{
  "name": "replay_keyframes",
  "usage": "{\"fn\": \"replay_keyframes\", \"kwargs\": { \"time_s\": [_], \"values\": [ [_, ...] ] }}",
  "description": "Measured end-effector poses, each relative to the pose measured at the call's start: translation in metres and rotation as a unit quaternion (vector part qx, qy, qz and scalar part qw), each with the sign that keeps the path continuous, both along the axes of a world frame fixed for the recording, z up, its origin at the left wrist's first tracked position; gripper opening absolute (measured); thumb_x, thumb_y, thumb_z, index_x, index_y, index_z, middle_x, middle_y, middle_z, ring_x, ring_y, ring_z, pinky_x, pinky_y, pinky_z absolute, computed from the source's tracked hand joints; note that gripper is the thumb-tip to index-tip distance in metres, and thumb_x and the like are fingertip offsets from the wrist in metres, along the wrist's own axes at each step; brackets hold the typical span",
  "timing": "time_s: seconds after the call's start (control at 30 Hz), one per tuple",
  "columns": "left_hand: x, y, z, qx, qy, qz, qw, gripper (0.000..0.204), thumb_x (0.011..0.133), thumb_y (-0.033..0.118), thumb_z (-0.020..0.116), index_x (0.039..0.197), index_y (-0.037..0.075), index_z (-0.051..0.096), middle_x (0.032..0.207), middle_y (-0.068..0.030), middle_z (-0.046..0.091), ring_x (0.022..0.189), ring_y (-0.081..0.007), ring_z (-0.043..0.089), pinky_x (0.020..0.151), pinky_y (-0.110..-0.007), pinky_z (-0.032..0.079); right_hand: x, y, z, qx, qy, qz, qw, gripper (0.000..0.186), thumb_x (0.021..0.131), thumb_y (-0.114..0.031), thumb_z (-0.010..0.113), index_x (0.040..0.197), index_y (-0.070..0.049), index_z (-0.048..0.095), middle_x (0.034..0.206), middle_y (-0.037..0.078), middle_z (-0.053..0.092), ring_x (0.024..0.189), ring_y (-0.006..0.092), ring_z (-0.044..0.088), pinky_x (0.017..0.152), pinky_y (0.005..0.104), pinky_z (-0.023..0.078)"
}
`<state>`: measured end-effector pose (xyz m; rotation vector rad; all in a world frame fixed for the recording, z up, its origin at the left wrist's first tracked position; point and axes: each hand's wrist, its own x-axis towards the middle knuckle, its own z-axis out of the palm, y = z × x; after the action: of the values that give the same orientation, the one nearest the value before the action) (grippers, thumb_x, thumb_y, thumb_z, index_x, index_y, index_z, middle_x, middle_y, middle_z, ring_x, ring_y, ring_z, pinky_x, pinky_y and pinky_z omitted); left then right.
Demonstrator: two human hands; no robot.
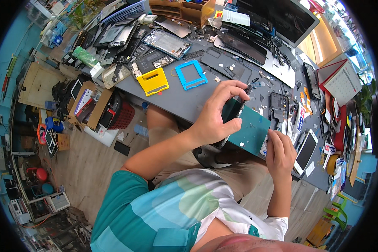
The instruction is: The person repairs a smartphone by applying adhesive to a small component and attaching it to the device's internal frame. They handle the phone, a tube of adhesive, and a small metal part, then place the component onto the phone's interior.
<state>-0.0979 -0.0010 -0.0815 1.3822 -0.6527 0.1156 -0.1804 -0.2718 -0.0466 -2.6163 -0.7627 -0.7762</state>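
Observation:
My left hand [216, 113] grips a dark phone [240, 110] by its edges, thumb on the near side and fingers over the far end. The phone is tilted up on edge, so its faces barely show. Below it lies a green work mat [253, 129] with tiny bits on it. At the mat's right edge my right hand [281, 152] has its fingers closed, beside a small pale part [264, 147]. What those fingers hold, if anything, is hidden. Beyond that hand are an opened phone housing [279, 103] and a white phone [306, 151].
A yellow frame [153, 81] and a blue frame [191, 75] lie on the grey desk [172, 98]. Phone parts pile up at the far left. A laptop [277, 69], a monitor [281, 19] and a desk calendar [341, 82] stand behind and right.

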Motion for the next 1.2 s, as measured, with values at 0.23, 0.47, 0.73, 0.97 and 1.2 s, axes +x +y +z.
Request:
{"fn": "replay_keyframes", "kwargs": {
  "time_s": [0.23, 0.47, 0.73, 0.97, 1.2],
  "values": [
    [-0.002, 0.0, 0.003, 0.0, 0.002, 0.004, 1.0, 0.056, 0.085, 0.011, 0.073, 0.138, 0.0, 0.06, 0.154, -0.0182, 0.047, 0.14, -0.0262, 0.05, 0.123, -0.045, 0.04, 0.0, 0.0, -0.002, 0.014, 0.003, -0.009, 1.0, 0.032, 0.088, 0.01, 0.08, 0.119, 0.002, 0.076, 0.108, 0.016, 0.076, 0.089, 0.0325, 0.075, 0.074, 0.0413, 0.061],
    [-0.002, -0.001, 0.001, 0.007, -0.003, 0.007, 1.0, 0.056, 0.083, 0.01, 0.072, 0.138, 0.0, 0.06, 0.154, -0.0171, 0.047, 0.141, -0.026, 0.049, 0.124, -0.044, 0.039, 0.0, 0.0, -0.003, 0.019, 0.007, 0.009, 1.0, 0.032, 0.081, 0.01, 0.083, 0.111, 0.003, 0.074, 0.111, 0.016, 0.072, 0.089, 0.0318, 0.072, 0.072, 0.0403, 0.06],
    [-0.001, -0.003, 0.002, -0.013, 0.005, 0.008, 1.0, 0.056, 0.082, 0.008, 0.073, 0.137, 0.002, 0.061, 0.153, -0.0163, 0.048, 0.142, -0.0256, 0.049, 0.124, -0.044, 0.039, 0.007, 0.002, 0.003, -0.002, -0.011, 0.061, 0.998, 0.03, 0.076, 0.009, 0.082, 0.104, 0.003, 0.072, 0.116, 0.019, 0.07, 0.094, 0.0384, 0.074, 0.076, 0.0443, 0.063],
    [0.001, -0.002, 0.002, -0.015, 0.014, 0.005, 1.0, 0.057, 0.081, 0.009, 0.07, 0.137, 0.001, 0.061, 0.157, -0.019, 0.05, 0.147, -0.0274, 0.049, 0.124, -0.044, 0.038, 0.003, -0.001, 0.0, -0.029, 0.018, 0.039, 0.999, 0.041, 0.076, 0.004, 0.084, 0.116, -0.002, 0.077, 0.107, 0.012, 0.072, 0.089, 0.0292, 0.075, 0.071, 0.0383, 0.061],
    [0.002, -0.007, 0.005, -0.055, 0.03, -0.014, 0.998, 0.058, 0.081, 0.001, 0.069, 0.138, -0.004, 0.059, 0.156, -0.0205, 0.047, 0.135, -0.0257, 0.054, 0.121, -0.043, 0.043, 0.002, 0.0, -0.008, -0.013, -0.007, 0.038, 0.999, 0.042, 0.074, 0.002, 0.084, 0.116, 0.0, 0.077, 0.105, 0.012, 0.073, 0.088, 0.0309, 0.075, 0.077, 0.0416, 0.065]
  ]
}}
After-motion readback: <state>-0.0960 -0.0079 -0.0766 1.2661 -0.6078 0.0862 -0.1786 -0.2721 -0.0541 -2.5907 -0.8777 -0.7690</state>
